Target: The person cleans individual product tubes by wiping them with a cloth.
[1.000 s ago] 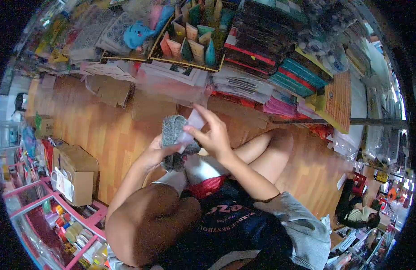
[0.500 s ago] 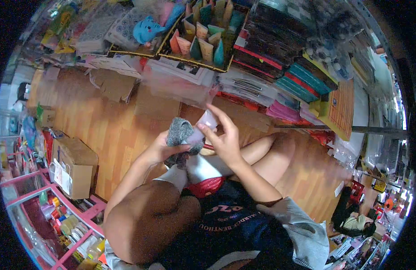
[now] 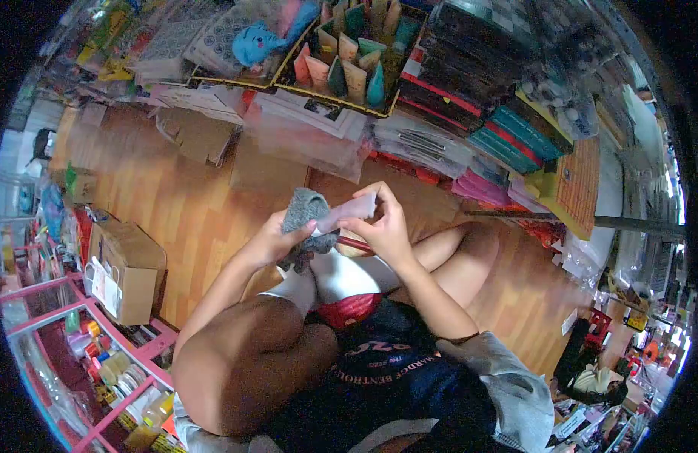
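My left hand (image 3: 277, 240) is closed around a fuzzy grey knitted piece (image 3: 303, 208) that looks like a glove or sock, its lower part hanging in dark folds. A pale lilac, slightly see-through strip (image 3: 347, 214) reaches from the grey piece toward the right. The left thumb presses on the strip's near end. At its far end, my right hand (image 3: 388, 232) pinches the strip between thumb and fingers. Both hands are above my crossed legs, over a white sock or cloth (image 3: 345, 273). What lies inside the grey piece is hidden.
A wooden floor (image 3: 205, 204) stretches in front of me. Beyond it, low shelving carries a yellow-edged box (image 3: 341, 97) of packets and stacked goods. A cardboard box (image 3: 134, 264) and a pink rack (image 3: 84, 302) stand at left. An orange slatted board (image 3: 574, 189) juts out at right.
The lilac strip, bent upward before, now lies straighter and extends to the right. My right hand has moved slightly right with its end. My left hand keeps hold of the grey piece.
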A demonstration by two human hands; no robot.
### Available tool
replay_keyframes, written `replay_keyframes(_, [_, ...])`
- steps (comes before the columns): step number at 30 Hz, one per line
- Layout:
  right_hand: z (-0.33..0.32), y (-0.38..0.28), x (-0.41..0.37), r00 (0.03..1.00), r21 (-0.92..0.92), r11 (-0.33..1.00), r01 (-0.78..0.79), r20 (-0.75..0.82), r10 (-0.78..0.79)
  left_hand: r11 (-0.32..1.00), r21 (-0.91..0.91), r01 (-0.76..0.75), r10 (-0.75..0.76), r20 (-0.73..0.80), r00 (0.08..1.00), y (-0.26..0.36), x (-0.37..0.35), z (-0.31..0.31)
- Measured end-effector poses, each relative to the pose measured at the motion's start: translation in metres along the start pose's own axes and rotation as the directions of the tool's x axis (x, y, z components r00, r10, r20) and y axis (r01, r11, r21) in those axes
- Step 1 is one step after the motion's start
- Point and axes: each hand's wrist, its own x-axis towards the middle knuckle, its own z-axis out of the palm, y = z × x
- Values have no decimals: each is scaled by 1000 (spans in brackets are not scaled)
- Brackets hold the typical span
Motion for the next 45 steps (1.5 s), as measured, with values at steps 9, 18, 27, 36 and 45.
replay_keyframes(9, [2,11,2,980,-282,956,-86,-195,30,907,403,-126,139,-4,990,3,2,5])
replay_keyframes(18, [1,9,-1,972,36,974,-226,-66,227,963,247,-108,163,-214,963,8,-4,1])
replay_keyframes(27, [-15,12,-14,962,181,945,-273,56,267,903,428,-20,74,-109,991,7,-4,-5])
replay_keyframes(36, [-15,-3,-4,929,308,876,-371,116,352,889,445,-103,171,-115,979,8,0,-11])
replay_keyframes(45, [-19,-85,75,769,-771,458,442,63,-636,966,256,-34,125,-348,929,2,-2,-30])
